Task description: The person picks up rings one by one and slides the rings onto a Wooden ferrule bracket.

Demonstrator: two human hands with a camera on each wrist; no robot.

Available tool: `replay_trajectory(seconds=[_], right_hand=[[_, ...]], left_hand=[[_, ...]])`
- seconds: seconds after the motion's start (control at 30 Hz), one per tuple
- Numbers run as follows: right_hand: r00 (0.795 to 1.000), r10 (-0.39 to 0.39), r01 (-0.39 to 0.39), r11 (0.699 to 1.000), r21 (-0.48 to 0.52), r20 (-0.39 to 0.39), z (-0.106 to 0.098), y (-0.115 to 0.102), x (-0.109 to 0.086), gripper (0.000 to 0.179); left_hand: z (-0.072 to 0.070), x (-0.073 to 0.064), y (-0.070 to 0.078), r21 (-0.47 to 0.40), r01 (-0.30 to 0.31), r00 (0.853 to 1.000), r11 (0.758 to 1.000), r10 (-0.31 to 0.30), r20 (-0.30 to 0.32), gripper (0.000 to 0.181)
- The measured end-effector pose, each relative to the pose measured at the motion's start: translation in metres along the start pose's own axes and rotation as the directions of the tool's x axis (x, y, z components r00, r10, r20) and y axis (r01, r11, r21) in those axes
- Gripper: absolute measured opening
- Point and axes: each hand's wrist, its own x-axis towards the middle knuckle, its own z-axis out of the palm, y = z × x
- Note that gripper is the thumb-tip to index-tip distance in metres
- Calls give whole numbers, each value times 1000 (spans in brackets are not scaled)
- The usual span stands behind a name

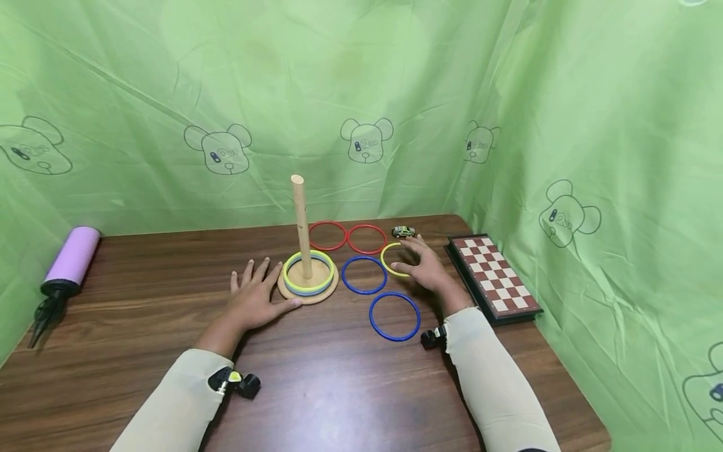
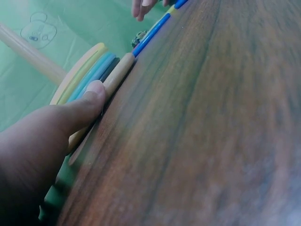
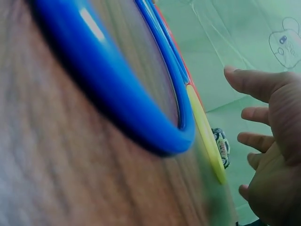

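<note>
A wooden stand with an upright peg has a yellow ring and a light blue ring stacked round the peg on its round base. Beside it is my left hand, fingers spread, thumb touching the base's edge in the left wrist view. Over a loose yellow ring hovers my right hand, its fingers apart and partly hiding that ring; in the right wrist view it holds nothing. Two blue rings, one farther and one nearer, lie flat to the left of this hand.
Two red rings lie side by side behind the blue ones. A small toy car stands near the back edge. On the right is a folded chessboard; a purple hand pump lies far left. Green cloth hangs around the table.
</note>
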Motion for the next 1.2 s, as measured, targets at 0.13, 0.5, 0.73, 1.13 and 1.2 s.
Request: replay_trajectory(seconds=[0.13, 0.5, 0.73, 1.13, 1.2], right_hand=[[999, -19, 18, 1000, -11, -28, 1, 8, 0, 80], [999, 4, -10, 992, -125, -47, 6, 19, 1, 85], [999, 42, -43, 985, -165, -14, 6, 22, 3, 91], [998, 48, -55, 983, -176, -43, 8, 23, 1, 86], [998, 44, -52, 985, -167, -51, 8, 23, 1, 85]], left_hand=[[0, 0, 0, 10, 4, 1000, 1000, -4, -1, 120], [4, 0, -3, 21, -12, 999, 1000, 12, -30, 119], [2, 0, -1, 13, -13, 1000, 1000, 13, -23, 118], [2, -1, 1, 16, -12, 1000, 1000, 12, -25, 117], [2, -1, 0, 15, -11, 1000, 1000, 11, -26, 117]])
